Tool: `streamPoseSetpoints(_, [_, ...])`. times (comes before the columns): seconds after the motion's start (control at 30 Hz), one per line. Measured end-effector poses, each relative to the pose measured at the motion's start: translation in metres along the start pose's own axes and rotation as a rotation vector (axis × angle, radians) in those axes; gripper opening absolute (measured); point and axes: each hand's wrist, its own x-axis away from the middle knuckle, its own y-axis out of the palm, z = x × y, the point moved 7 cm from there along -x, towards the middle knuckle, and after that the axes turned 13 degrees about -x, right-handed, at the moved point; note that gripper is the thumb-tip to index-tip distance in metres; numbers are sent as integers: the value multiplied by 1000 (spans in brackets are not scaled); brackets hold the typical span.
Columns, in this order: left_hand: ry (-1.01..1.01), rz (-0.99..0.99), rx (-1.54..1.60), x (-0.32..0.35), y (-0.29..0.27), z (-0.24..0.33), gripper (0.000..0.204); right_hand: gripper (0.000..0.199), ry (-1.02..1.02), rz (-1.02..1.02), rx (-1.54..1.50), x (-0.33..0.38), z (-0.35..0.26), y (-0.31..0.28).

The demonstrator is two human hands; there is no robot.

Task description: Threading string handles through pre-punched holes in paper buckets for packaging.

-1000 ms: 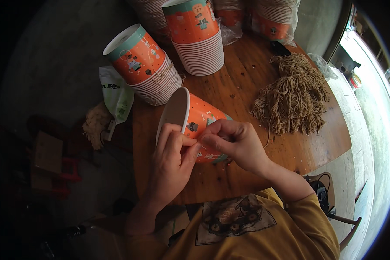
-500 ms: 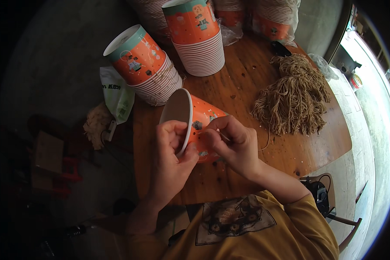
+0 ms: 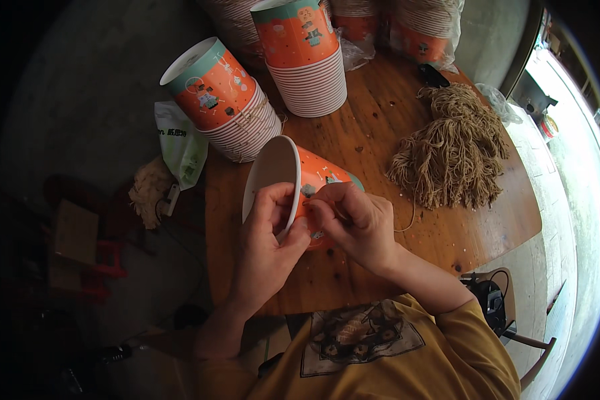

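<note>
An orange paper bucket [image 3: 319, 167] with a white rim and teal base lies tilted in front of me, its mouth facing left. My left hand [image 3: 268, 233] is closed on the rim, fingers inside the mouth and thumb on the printed outer wall. Against that wall, close to the rim, my right hand [image 3: 359, 223] pinches what looks like the end of a thin cord, mostly covered by the fingers. A length of cord [image 3: 413, 215] shows on the table just right of this hand, near a heap of beige cords [image 3: 450, 150].
Two stacks of similar buckets, one leaning [image 3: 210, 90] and one upright [image 3: 307, 80], stand at the back of the wooden table [image 3: 373, 143]. Bagged stacks [image 3: 423, 33] are behind. A dark object [image 3: 433, 75] touches the cord heap. A white-green bag [image 3: 182, 143] hangs by the left edge.
The bucket has turned slightly, showing more of its teal base. My right fingers have shifted a little along its wall; my left hand keeps its hold on the rim.
</note>
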Motion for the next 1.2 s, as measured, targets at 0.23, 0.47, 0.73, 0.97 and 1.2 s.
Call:
streamPoseSetpoints(0.23, [-37,-164,97,1,1,5,18,13,-124,-33,89,-1,-8,-3])
streamPoseSetpoints(0.47, [46,-237,188,-12,19,-14,12,16,-124,-31,141,8,-10,-17])
streamPoseSetpoints(0.73, [250,-161,-291,-28,40,14,7,8,278,23,-103,26,16,-44])
streamPoseSetpoints(0.97, [165,-234,47,-42,48,16,5,18,329,-394,102,20,-1,-76])
streamPoseSetpoints(1.2, [-70,-506,331,-48,96,21,12,11,356,-637,295,25,-18,-91])
